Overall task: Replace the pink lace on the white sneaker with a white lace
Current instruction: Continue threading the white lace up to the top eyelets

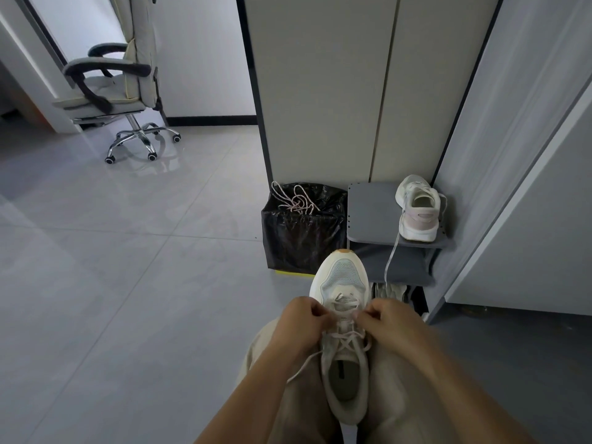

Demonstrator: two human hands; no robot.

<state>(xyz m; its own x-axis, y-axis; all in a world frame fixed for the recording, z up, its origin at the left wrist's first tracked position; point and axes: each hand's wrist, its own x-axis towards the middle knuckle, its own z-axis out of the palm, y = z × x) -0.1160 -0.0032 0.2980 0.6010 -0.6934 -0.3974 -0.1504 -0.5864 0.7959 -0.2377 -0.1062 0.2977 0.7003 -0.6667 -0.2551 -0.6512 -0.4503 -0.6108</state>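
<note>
Sneaker (344, 373) lengthwise on lap, toe pointing away; left hand (299, 325) and right hand (389, 322) each pinch lace (344, 339) mid-tongue.

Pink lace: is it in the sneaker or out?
Out. The pink lace lies tangled on top of the black-bagged bin, apart from the sneaker on the lap, which carries a white lace.

Dim, cool daylight glares off the floor tiles (134, 200); wide-angle edges bow, forearms blur.
</note>
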